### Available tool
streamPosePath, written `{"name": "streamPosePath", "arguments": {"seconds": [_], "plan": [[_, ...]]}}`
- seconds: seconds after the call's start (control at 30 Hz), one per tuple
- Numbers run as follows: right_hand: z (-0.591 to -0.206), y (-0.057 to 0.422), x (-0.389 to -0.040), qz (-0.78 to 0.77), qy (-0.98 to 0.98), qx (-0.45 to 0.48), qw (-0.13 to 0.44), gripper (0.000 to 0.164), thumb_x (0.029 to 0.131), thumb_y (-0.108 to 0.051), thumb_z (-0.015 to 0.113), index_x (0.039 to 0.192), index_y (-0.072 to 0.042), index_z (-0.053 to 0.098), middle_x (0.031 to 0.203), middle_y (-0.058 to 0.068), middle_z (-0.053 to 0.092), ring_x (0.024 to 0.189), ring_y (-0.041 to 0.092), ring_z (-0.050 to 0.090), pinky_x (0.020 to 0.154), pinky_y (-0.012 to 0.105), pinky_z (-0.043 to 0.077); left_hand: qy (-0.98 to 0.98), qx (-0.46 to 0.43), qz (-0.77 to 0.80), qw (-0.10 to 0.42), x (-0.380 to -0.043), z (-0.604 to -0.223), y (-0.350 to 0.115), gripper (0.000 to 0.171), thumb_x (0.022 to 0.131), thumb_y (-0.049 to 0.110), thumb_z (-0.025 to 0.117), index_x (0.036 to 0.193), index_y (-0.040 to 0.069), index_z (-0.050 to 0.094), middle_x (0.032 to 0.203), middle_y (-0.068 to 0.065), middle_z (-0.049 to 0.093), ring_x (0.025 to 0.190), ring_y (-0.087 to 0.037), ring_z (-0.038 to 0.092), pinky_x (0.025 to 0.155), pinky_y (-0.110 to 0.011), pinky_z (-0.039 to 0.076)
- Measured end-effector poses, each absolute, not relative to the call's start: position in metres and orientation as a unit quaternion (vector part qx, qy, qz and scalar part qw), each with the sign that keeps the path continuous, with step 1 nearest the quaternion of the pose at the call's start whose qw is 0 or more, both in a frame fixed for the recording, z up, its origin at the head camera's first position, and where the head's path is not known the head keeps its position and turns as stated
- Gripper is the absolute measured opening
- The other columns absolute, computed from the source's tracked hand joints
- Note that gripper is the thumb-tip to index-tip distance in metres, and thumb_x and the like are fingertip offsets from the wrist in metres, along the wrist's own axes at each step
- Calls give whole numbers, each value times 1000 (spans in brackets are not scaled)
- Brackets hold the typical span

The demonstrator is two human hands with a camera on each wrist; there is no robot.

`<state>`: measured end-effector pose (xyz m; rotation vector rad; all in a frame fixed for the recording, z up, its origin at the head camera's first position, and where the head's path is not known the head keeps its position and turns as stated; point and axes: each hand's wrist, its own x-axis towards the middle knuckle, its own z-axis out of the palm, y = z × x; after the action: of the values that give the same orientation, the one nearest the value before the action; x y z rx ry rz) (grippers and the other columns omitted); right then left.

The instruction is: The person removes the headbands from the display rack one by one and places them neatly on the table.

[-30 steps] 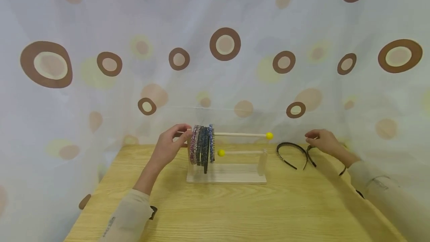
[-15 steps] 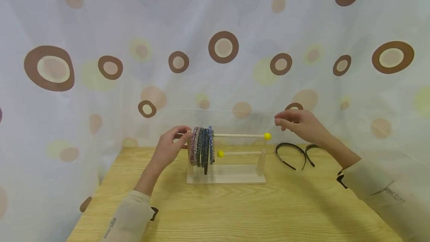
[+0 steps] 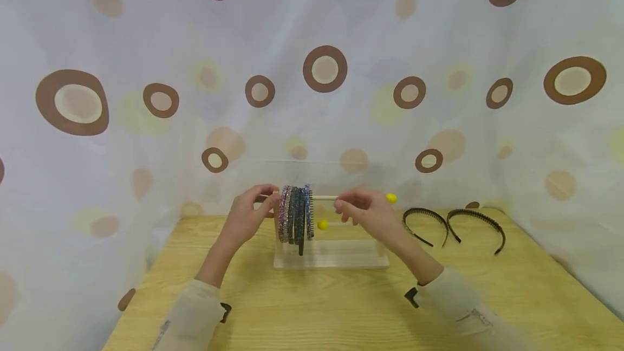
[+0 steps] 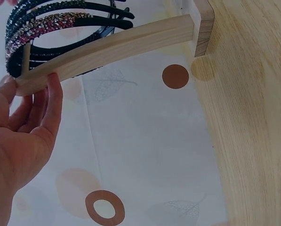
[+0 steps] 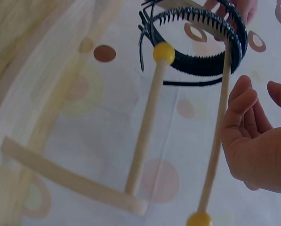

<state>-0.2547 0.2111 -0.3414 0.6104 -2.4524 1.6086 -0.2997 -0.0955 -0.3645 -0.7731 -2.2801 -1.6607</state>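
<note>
My left hand (image 3: 246, 215) grips the top of the left upright of a wooden headband stand (image 3: 336, 255). In the left wrist view, thumb and fingers pinch the end of that upright (image 4: 112, 49). Several glittery headbands (image 3: 296, 215), pink, silver, dark and blue, hang on the upper rod (image 5: 218, 141) close against the left upright. My right hand (image 3: 372, 213) is beside the bare stretch of this rod, right of the headbands. Its fingers are loosely bent in the right wrist view, thumb apart, with nothing between them.
Two black toothed headbands (image 3: 424, 211) lie on the wooden table (image 3: 312, 307) right of the stand. Yellow balls cap the upper rod (image 3: 391, 198) and the lower rod (image 3: 323, 225). A spotted curtain (image 3: 370, 123) surrounds the table's back and sides.
My right hand has moved left from above the loose headbands at the right to the stand's upper rod. My left hand keeps its grip on the upright.
</note>
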Motion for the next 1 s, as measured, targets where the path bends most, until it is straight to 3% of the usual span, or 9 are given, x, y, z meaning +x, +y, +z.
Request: {"name": "streamPosePath", "arguments": {"seconds": [0.2,0.43,0.6,0.77,1.0], "plan": [[-363,183,-254,574,-799,171,56,27,98,-32,72,112,-9,75,96,14,73,78,27,68,63,33,59,-778,-255,-563,109,-298,-365,-95,34,103,31,65,124,4,66,115,-9,66,105,-25,66,76,-40,65],[-374,170,-252,564,-811,154,7,30,95,-33,76,116,-13,72,100,3,72,85,25,69,68,37,59,-785,-251,-555,107,-301,-365,-95,38,103,35,64,125,4,66,116,-8,66,106,-24,66,77,-41,65],[-381,164,-255,561,-810,171,-11,28,91,-23,79,115,-11,71,109,2,70,88,21,69,74,39,60,-787,-252,-552,109,-304,-365,-96,40,103,35,63,126,2,66,117,-8,66,106,-25,66,77,-42,65],[-386,161,-255,547,-815,194,-8,22,90,-20,80,108,-9,74,102,2,71,83,22,70,73,40,60,-789,-246,-553,106,-302,-365,-96,35,103,35,64,123,7,67,118,-8,65,107,-25,66,77,-40,65],[-384,162,-254,540,-816,206,-5,19,92,-22,79,105,-9,74,92,2,72,81,22,69,68,36,60,-789,-245,-553,109,-301,-364,-96,37,103,34,64,124,4,66,117,-8,66,106,-25,66,76,-39,65]]}}
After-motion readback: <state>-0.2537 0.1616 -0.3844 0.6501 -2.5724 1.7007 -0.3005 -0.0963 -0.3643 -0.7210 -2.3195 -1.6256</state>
